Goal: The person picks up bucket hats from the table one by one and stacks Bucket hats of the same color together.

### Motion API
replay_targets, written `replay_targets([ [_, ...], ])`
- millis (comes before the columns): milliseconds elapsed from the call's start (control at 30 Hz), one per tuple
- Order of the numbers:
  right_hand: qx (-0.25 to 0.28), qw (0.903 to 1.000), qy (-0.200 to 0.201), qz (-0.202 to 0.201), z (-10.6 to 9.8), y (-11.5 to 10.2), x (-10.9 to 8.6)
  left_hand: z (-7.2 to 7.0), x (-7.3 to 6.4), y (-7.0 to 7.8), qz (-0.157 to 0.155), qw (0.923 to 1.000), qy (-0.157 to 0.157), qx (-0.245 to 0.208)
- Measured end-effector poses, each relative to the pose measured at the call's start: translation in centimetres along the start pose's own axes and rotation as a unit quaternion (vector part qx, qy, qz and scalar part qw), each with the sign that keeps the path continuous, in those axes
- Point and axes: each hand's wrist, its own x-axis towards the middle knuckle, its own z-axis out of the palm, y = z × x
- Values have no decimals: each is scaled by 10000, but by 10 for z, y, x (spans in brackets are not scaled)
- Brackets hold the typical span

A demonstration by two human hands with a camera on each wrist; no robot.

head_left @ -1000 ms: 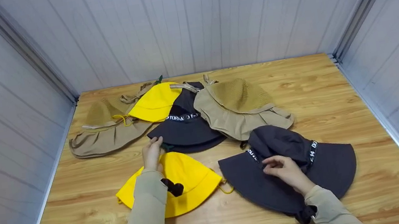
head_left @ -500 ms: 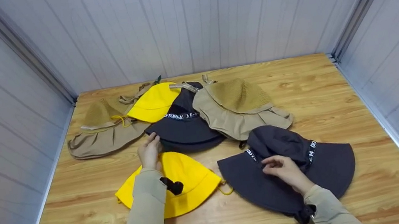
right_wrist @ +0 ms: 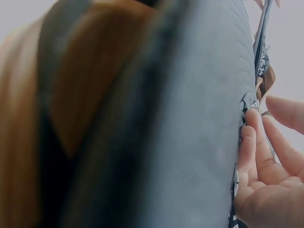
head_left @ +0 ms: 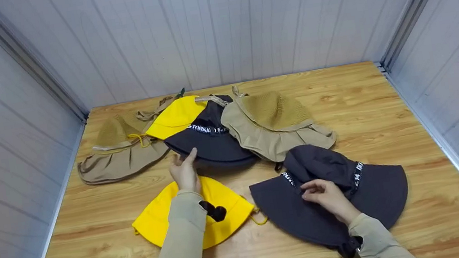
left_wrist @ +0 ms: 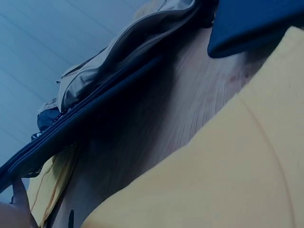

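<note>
In the head view my left hand [head_left: 185, 175] grips the near left brim of the dark bucket hat [head_left: 218, 146] at the middle of the pile, thumb on top. The left wrist view shows that hat's brim [left_wrist: 71, 126] raised off the wood. Below my left forearm lies a yellow bucket hat [head_left: 234, 203], partly covered by the sleeve. My right hand [head_left: 330, 198] rests over a second dark bucket hat [head_left: 382, 190] at front right, fingers loosely curled with nothing in them. Up close, the right wrist view has these fingers [right_wrist: 249, 147] beside the hat's fabric.
A tan sun hat with a pleated brim [head_left: 276, 140] lies against the gripped hat's right side. Another tan hat [head_left: 125, 162] and a second yellow hat [head_left: 178, 118] are at back left. Panel walls [head_left: 214, 26] enclose the wooden table [head_left: 440, 197] behind and at both sides.
My left hand has moved slightly right and taken hold of the middle dark hat's brim, whose left edge has risen over the back yellow hat. The right hand has stayed in place.
</note>
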Motion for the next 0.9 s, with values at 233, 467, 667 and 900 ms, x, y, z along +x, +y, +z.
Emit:
replay_targets([
  [233,72,9999,47,72,1,0,0,9,-3,-16,-68,9996,-178,215],
  [467,122,9998,120,90,2,-1,0,18,-10,-26,-510,9970,-585,35],
  [667,209,9998,5,63,0,0,0,18,-12,-27,-506,9965,-663,-19],
  [900,339,9988,-332,111,-5,-4,0,19,-12,-18,-161,9976,-673,-65],
])
